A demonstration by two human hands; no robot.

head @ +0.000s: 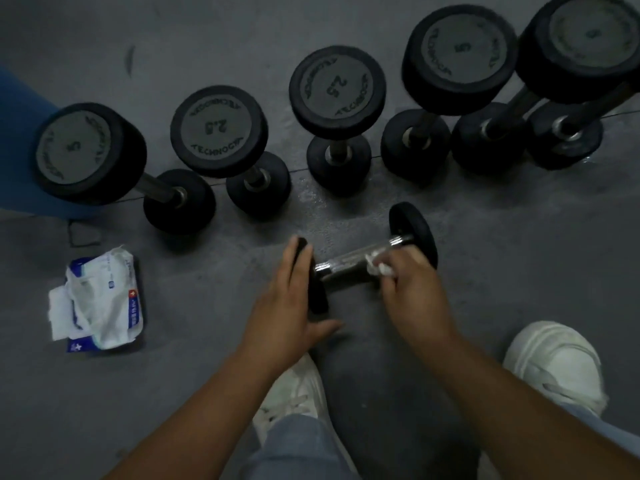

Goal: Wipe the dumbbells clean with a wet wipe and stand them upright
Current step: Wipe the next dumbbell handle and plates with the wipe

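A person is crouching over a grey floor point(519, 237) and wiping a small dumbbell point(346, 265) that is lying on its side in the near middle of the floor, its chrome handle running from lower left to upper right. The left hand point(287, 296) is lying flat against the outer face of the weight's left head, fingers straight and together, thumb spread out toward the person. The right hand point(412, 285) is curling over the handle just beside the right head and is pinching a crumpled white wet wipe point(379, 268) against the metal. Behind it, toward the far side of the floor, a row of dumbbells point(218, 129) is standing on end, running from left to right, their round tops showing the numbers 5 and 2.5; those at the right end are standing close together, and the one furthest right is partly running out of view. A pack of wipes point(100, 306) is lying open at the left of the floor, well apart from the hands, with white sheets spilling out of its torn top. A blue mat point(20, 133) is showing at the far left, touching the first standing weight. The person's white shoes point(554, 362) are resting on the floor nearest the camera, one under each forearm.
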